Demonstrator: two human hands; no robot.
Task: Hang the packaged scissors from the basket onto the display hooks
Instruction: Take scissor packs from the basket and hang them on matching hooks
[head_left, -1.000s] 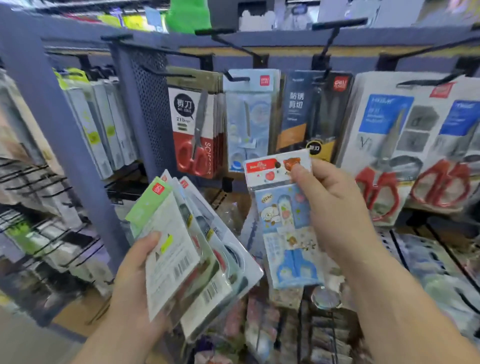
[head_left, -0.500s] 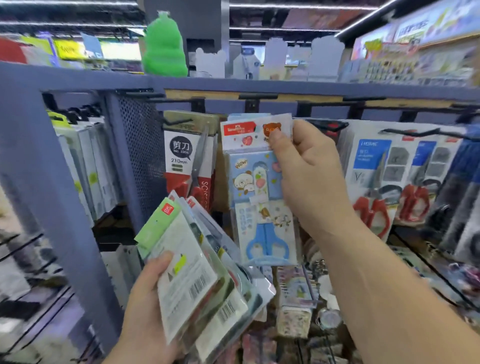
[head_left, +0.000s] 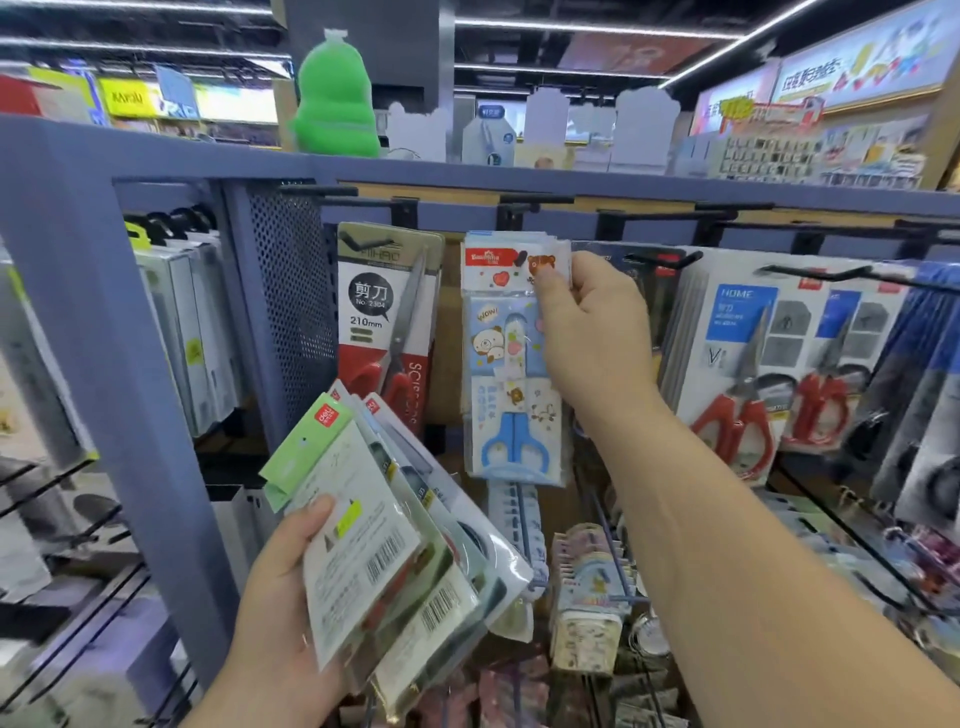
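Nearest, the left hand (head_left: 280, 597) grips a fanned stack of packaged scissors (head_left: 374, 545), thumb pressed flat on the front card and fingers curled behind. The front card shows its printed back, with a yellow sticker and barcodes, and its green header carries a red "deli" logo; the small print is too blurred to read. Beyond it, the right hand (head_left: 592, 332) pinches the top right corner of a cartoon pack of blue-handled scissors (head_left: 511, 364), held upright against the rack just beneath a black hook (head_left: 535, 199). "WOW!" is legible beside a panda, but the red brand label on the header is not, and whether the pack's hole sits on a hook cannot be told. To its left hangs a red-handled pack (head_left: 387, 322) marked "剪刀 No. 2304", "210mm" and "SCISSORS", its lower part covered by the stack. Right of the hand, a pack labelled "HOME" (head_left: 737, 353) hangs with red-handled shears. Farthest, a green figure (head_left: 335, 98) stands on the top shelf.
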